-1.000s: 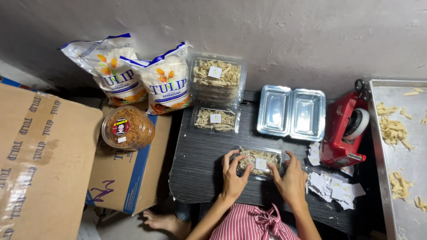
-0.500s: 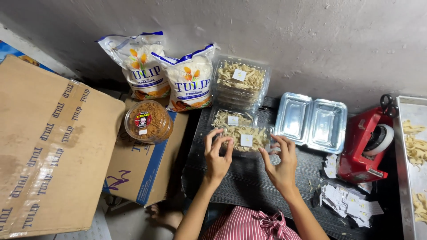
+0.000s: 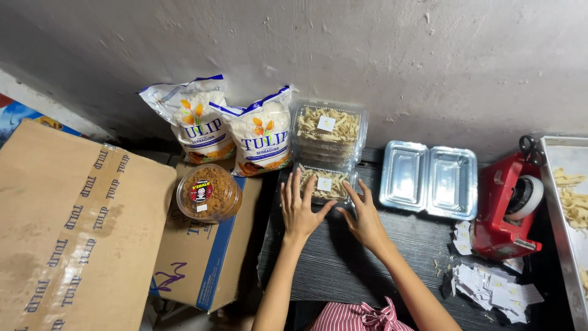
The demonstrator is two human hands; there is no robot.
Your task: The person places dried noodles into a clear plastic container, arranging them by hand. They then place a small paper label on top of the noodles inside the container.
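The filled box (image 3: pixel 324 182) had slid forward across the table (image 3: pixel 343 263) to the stacked boxes (image 3: pixel 327 132). Left hand (image 3: pixel 298 211) and right hand (image 3: pixel 365 219) lay flat, fingers spread, against it. A harder shove might topple that snack-filled stack. An empty box (image 3: pixel 429 179) lay open.

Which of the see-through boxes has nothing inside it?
The opened clear hinged box, lying flat right of the hands. Both its halves are bare. The stacked boxes by the wall and the box under the hands hold pale snack strips.

Snack box (image 3: pixel 324 184) between hands, before stack (image 3: pixel 327 132)
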